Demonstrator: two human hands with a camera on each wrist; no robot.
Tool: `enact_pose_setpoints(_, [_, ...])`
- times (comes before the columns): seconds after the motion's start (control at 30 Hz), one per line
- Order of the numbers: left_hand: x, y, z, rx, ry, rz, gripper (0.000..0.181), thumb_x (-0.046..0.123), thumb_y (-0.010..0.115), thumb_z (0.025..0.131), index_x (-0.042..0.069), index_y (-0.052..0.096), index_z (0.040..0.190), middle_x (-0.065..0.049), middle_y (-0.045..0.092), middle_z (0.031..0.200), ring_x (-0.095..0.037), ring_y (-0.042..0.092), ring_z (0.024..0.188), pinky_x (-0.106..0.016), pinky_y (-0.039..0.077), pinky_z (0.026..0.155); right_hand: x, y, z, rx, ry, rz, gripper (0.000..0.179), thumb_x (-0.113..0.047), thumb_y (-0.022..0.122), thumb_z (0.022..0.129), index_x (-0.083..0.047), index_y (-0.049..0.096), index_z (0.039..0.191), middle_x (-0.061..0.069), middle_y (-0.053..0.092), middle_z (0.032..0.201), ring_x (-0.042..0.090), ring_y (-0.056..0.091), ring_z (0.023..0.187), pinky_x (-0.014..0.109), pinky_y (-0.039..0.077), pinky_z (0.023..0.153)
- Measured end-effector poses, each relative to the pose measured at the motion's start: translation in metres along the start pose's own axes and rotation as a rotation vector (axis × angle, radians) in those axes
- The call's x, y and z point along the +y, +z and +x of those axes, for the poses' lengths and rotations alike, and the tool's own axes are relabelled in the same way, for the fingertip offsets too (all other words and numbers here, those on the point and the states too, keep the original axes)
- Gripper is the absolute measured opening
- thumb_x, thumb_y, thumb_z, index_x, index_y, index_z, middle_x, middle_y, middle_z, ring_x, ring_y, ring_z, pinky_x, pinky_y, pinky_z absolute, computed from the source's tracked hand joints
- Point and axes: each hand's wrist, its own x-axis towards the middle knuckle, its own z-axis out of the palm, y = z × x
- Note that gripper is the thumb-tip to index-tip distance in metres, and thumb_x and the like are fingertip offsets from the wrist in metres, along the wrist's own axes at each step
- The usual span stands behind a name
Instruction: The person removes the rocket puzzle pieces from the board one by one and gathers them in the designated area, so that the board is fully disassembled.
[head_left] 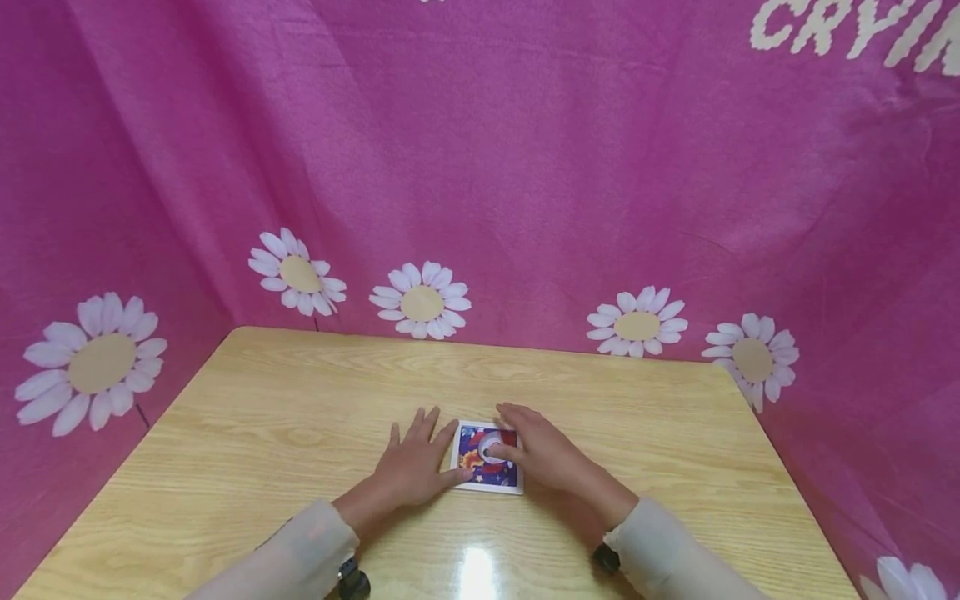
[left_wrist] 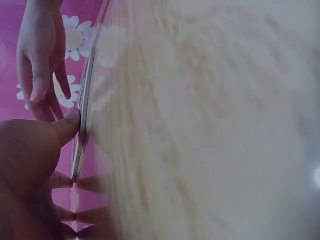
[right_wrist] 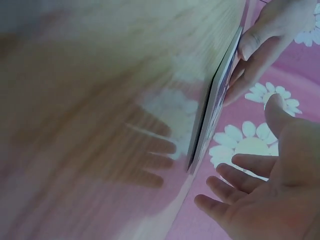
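A small flat square picture board (head_left: 482,468) with a white border and a colourful space-like print lies on the wooden table. My left hand (head_left: 412,463) is spread at its left side, the thumb resting on the near left corner and the fingers reaching forward on the tabletop. In the left wrist view the board (left_wrist: 86,97) appears edge-on, with the left thumb against its face. My right hand (head_left: 553,457) hovers over the board's right side, thumb above the print. The right wrist view shows that hand (right_wrist: 270,185) with fingers extended and apart from the board's edge.
The glossy wooden tabletop (head_left: 315,392) reflects the hands and a bright light. Behind and beside it hangs a pink cloth (head_left: 525,183) printed with white daisies and some lettering. Light sleeves and dark wrist straps cover my forearms.
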Motion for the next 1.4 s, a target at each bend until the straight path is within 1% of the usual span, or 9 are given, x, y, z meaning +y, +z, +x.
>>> enact_pose_setpoints(0.07, [0.000, 0.000, 0.000, -0.003, -0.003, -0.002, 0.086, 0.068, 0.060, 0.093, 0.019, 0.040, 0.160, -0.018, 0.023, 0.169, -0.041, 0.013, 0.158, -0.071, 0.010, 0.120, -0.003, 0.001, 0.002, -0.008, -0.010, 0.006, 0.070, -0.037, 0.070, 0.099, -0.009, 0.044, 0.157, 0.013, 0.045, 0.160, 0.036, 0.038, 0.149, 0.056, 0.031, 0.120])
enact_pose_setpoints(0.13, [0.001, 0.000, 0.000, -0.006, -0.005, -0.003, 0.086, 0.069, 0.060, 0.093, 0.019, 0.040, 0.160, -0.018, 0.023, 0.170, -0.041, 0.013, 0.158, -0.071, 0.010, 0.120, -0.006, 0.002, 0.005, -0.006, -0.045, 0.012, 0.066, -0.033, 0.071, 0.099, -0.006, 0.046, 0.154, 0.015, 0.049, 0.156, 0.037, 0.041, 0.147, 0.056, 0.032, 0.119])
enact_pose_setpoints(0.27, [0.002, -0.001, 0.000, -0.012, -0.009, 0.011, 0.086, 0.069, 0.060, 0.092, 0.019, 0.040, 0.160, -0.017, 0.022, 0.170, -0.041, 0.013, 0.158, -0.071, 0.010, 0.120, -0.009, 0.005, 0.012, 0.010, -0.154, 0.020, 0.056, -0.021, 0.070, 0.100, 0.002, 0.053, 0.147, 0.019, 0.058, 0.145, 0.038, 0.050, 0.140, 0.055, 0.036, 0.117])
enact_pose_setpoints(0.37, [0.003, -0.001, -0.001, -0.012, -0.009, 0.023, 0.086, 0.069, 0.060, 0.093, 0.019, 0.040, 0.160, -0.017, 0.022, 0.170, -0.041, 0.012, 0.158, -0.072, 0.011, 0.119, -0.011, 0.008, 0.018, 0.012, -0.208, 0.023, 0.049, -0.016, 0.070, 0.099, 0.006, 0.057, 0.141, 0.020, 0.064, 0.136, 0.038, 0.056, 0.132, 0.054, 0.040, 0.114])
enact_pose_setpoints(0.6, [0.003, -0.002, -0.002, -0.001, 0.002, 0.036, 0.085, 0.069, 0.059, 0.093, 0.019, 0.041, 0.160, -0.018, 0.023, 0.169, -0.041, 0.014, 0.157, -0.072, 0.013, 0.119, -0.017, 0.011, 0.029, 0.030, -0.247, 0.008, 0.038, -0.007, 0.074, 0.094, 0.008, 0.066, 0.128, 0.021, 0.071, 0.119, 0.036, 0.067, 0.114, 0.053, 0.049, 0.103])
enact_pose_setpoints(0.8, [0.003, -0.002, -0.002, 0.005, 0.007, 0.037, 0.085, 0.069, 0.059, 0.093, 0.019, 0.041, 0.160, -0.018, 0.025, 0.169, -0.041, 0.016, 0.157, -0.071, 0.014, 0.119, -0.018, 0.014, 0.039, 0.013, -0.216, -0.003, 0.031, -0.004, 0.076, 0.092, 0.004, 0.072, 0.121, 0.017, 0.073, 0.109, 0.032, 0.068, 0.105, 0.051, 0.052, 0.098])
enact_pose_setpoints(1.07, [0.003, -0.001, -0.001, -0.001, -0.001, 0.049, 0.086, 0.070, 0.059, 0.093, 0.019, 0.041, 0.160, -0.017, 0.025, 0.169, -0.041, 0.015, 0.157, -0.071, 0.014, 0.119, -0.019, 0.016, 0.051, -0.046, -0.094, -0.008, 0.027, -0.005, 0.079, 0.090, -0.002, 0.074, 0.116, 0.009, 0.072, 0.103, 0.024, 0.068, 0.099, 0.046, 0.054, 0.095])
enact_pose_setpoints(1.23, [0.003, -0.003, -0.001, 0.005, 0.002, 0.048, 0.085, 0.069, 0.061, 0.093, 0.019, 0.042, 0.159, -0.018, 0.026, 0.168, -0.041, 0.017, 0.157, -0.071, 0.015, 0.119, -0.019, 0.016, 0.055, -0.044, -0.110, 0.002, 0.021, -0.001, 0.080, 0.087, -0.004, 0.075, 0.107, 0.007, 0.074, 0.098, 0.020, 0.068, 0.093, 0.042, 0.056, 0.091])
enact_pose_setpoints(1.4, [0.003, -0.001, 0.000, 0.005, 0.002, 0.046, 0.086, 0.070, 0.059, 0.093, 0.019, 0.041, 0.160, -0.018, 0.025, 0.169, -0.041, 0.015, 0.157, -0.072, 0.013, 0.119, -0.018, 0.016, 0.059, -0.039, -0.126, -0.005, 0.016, 0.001, 0.079, 0.087, -0.006, 0.074, 0.100, 0.004, 0.073, 0.091, 0.014, 0.064, 0.084, 0.036, 0.055, 0.083])
